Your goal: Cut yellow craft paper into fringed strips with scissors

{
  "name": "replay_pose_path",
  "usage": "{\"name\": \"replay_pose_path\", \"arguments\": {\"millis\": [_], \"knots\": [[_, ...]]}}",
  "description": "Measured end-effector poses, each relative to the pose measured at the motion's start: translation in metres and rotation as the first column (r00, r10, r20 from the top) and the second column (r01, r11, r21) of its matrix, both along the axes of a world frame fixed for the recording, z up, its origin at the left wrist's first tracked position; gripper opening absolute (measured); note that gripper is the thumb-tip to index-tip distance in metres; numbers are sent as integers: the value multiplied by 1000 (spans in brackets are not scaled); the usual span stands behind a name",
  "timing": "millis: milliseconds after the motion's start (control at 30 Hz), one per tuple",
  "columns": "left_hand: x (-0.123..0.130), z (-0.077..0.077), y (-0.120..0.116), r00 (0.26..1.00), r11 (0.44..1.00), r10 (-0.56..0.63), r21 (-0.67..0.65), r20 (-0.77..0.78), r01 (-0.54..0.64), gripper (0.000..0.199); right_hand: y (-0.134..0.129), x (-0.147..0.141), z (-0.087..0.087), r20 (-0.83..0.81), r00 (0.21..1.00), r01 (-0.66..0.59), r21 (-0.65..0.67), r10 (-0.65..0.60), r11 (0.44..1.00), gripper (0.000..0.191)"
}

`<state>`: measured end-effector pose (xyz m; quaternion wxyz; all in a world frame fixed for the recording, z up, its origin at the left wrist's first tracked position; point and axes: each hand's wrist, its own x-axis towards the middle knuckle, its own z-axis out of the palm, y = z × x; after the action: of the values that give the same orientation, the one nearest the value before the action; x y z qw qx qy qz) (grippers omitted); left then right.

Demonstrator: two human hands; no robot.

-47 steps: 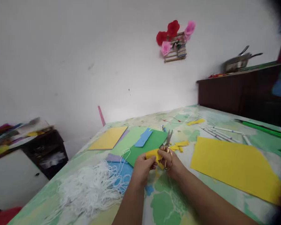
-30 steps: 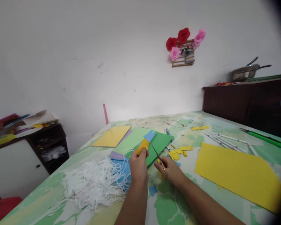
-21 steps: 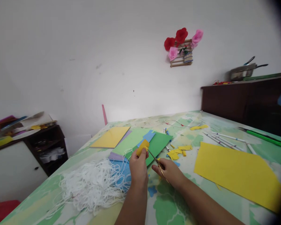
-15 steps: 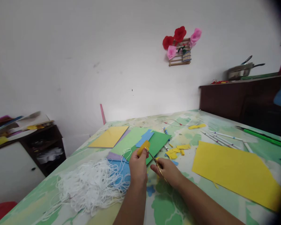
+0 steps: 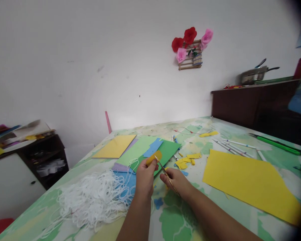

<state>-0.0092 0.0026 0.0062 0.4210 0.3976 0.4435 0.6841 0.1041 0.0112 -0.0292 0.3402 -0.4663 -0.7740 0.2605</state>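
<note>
One trimming cut apparently under way: the scissors [image 5: 161,166] had reached the yellow piece [image 5: 152,158].
The left hand [image 5: 145,175] pinched the yellow piece above the dark green sheet [image 5: 171,152]; the right hand [image 5: 178,180] was closed around the scissors. A second earlier the blades stood clear; now their tips lay over it, and its far end looked rounder, suggesting shaping had advanced.

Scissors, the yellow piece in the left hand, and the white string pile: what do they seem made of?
Scissors: metal, from the shiny blade and gold-toned handle edge.
Yellow piece in the left hand: probably paper or thin foam; matte, flat-coloured.
White string pile: soft cord, dull, loosely looped; fibre unclear.
</note>
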Motion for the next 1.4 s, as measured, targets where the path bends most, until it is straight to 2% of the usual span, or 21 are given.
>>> {"name": "replay_pose_path", "arguments": {"millis": [300,600,833,1000,1233,1400], "knots": [[-1,2,-3,1000,999,-27,-20,14,27,22,0,-1,-1,-39,999,-26,1,26,1000,35],[-1,1,-1,1000,1000,-5,-16,-26,5,22,-3,-3,-1,-54,998,-18,-77,13,997,30],[-5,6,-5,999,1000,-13,-19,-35,12,21,-3,-4,0,-38,999,-9,-96,5,995,25],[-6,7,-4,1000,999,-17,-29,-16,16,22,-1,-5,-3,-11,1000,8,-68,-9,998,26],[-7,8,-6,1000,1000,12,-13,-22,-12,23,-2,-3,-5,7,1000,-17,61,17,998,37],[-8,8,-5,997,998,56,35,-48,-55,20,-5,-3,-2,29,999,-39,73,37,997,38]]}}
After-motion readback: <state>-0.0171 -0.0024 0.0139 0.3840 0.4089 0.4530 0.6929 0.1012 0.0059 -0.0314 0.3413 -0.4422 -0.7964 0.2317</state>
